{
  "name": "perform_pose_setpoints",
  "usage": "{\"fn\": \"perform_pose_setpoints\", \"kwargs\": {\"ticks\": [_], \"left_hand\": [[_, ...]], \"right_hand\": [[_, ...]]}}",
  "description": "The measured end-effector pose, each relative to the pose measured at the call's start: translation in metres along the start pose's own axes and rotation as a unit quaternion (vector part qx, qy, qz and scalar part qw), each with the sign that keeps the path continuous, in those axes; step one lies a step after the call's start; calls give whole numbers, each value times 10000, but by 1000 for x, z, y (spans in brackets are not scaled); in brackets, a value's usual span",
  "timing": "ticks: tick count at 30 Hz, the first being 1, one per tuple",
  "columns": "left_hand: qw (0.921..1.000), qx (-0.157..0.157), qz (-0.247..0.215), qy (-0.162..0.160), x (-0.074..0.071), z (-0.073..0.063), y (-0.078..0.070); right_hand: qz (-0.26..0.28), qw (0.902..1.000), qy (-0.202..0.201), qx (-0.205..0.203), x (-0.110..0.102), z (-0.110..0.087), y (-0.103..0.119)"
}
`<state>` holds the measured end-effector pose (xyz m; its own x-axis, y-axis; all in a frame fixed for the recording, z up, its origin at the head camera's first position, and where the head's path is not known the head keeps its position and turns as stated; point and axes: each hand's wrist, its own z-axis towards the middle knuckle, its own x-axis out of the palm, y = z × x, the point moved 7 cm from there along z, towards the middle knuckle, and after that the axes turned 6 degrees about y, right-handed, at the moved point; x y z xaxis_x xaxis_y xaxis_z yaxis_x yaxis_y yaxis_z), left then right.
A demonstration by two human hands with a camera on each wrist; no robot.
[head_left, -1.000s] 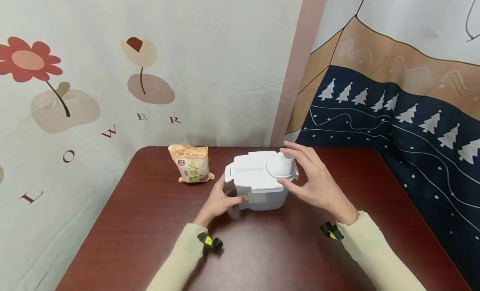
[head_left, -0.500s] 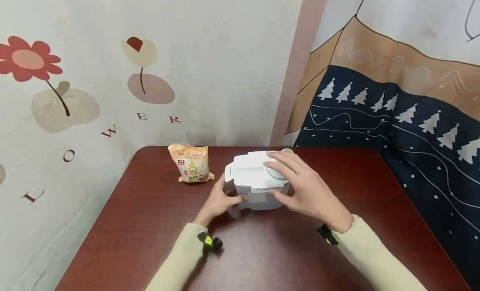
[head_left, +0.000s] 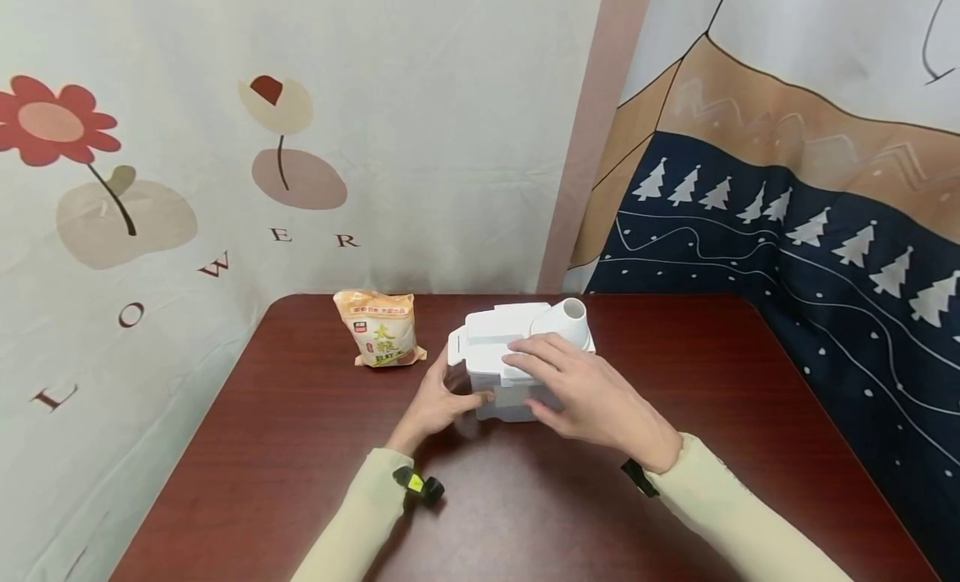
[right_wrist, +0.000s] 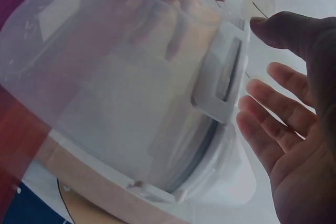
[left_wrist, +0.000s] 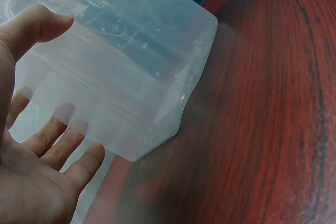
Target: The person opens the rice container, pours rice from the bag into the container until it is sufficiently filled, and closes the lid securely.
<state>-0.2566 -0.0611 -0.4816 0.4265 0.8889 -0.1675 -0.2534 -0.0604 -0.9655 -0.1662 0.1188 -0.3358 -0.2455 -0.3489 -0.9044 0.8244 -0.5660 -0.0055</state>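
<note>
A translucent plastic storage container [head_left: 510, 404] stands on the table with its white lid [head_left: 491, 325] on. From the lid's right end rises a white round spout [head_left: 558, 321]. My left hand [head_left: 437, 403] grips the container's left end, thumb on the near side; its other fingers show behind the clear wall in the left wrist view. Over the lid's near edge is my right hand [head_left: 588, 396], its fingers loosely extended. In the right wrist view those fingers [right_wrist: 281, 103] are spread beside the lid's side latch [right_wrist: 220, 72], holding nothing.
A filled food bag [head_left: 382, 328] with an orange top stands left of the container, near the back of the dark red table [head_left: 300, 449]. A printed curtain [head_left: 450, 148] hangs behind the table. Each wrist wears a black strap.
My right hand has moved left and toward me, from around the spout to the lid's near edge. The spout now shows uncovered, leaning right. My left hand has kept its grip.
</note>
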Motion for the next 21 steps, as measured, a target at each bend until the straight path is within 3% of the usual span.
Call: {"fn": "perform_pose_setpoints", "kwargs": {"ticks": [7, 21], "left_hand": [[10000, -3, 46, -8, 1, -1, 0], [9999, -85, 57, -49, -1, 0, 1]], "right_hand": [[-342, 9994, 68, 14, 12, 1, 3], [-1000, 9947, -216, -134, 17, 9, 9]]}}
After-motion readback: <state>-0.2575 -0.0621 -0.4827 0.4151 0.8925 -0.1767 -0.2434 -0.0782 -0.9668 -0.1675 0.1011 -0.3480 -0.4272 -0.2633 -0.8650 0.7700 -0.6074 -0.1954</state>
